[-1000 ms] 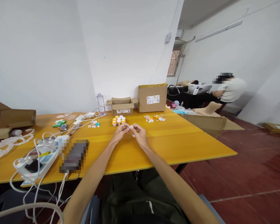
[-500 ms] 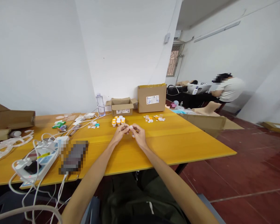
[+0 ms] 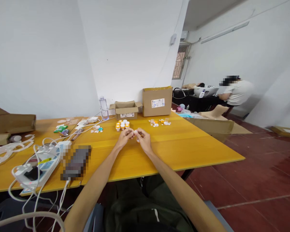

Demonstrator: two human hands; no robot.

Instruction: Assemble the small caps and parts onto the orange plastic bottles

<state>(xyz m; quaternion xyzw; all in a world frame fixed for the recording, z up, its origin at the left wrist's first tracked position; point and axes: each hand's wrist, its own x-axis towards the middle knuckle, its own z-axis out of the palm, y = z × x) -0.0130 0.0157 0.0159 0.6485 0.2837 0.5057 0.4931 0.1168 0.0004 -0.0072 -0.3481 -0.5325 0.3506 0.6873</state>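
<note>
Little has moved in the past second: both hands stay together at mid-frame above the yellow surface [image 3: 183, 145]. Left hand [image 3: 124, 138] and right hand [image 3: 144, 140] pinch a small white piece [image 3: 135, 131] between closed fingertips; its exact form is too small to tell. Just beyond stands a cluster of orange-capped vials [image 3: 122, 124], seemingly finished, while loose caps [image 3: 159, 122] lie further right, apparently awaiting work. Cardboard boxes [image 3: 157, 101] sit behind; another person [image 3: 234, 91] works at upper right.
</note>
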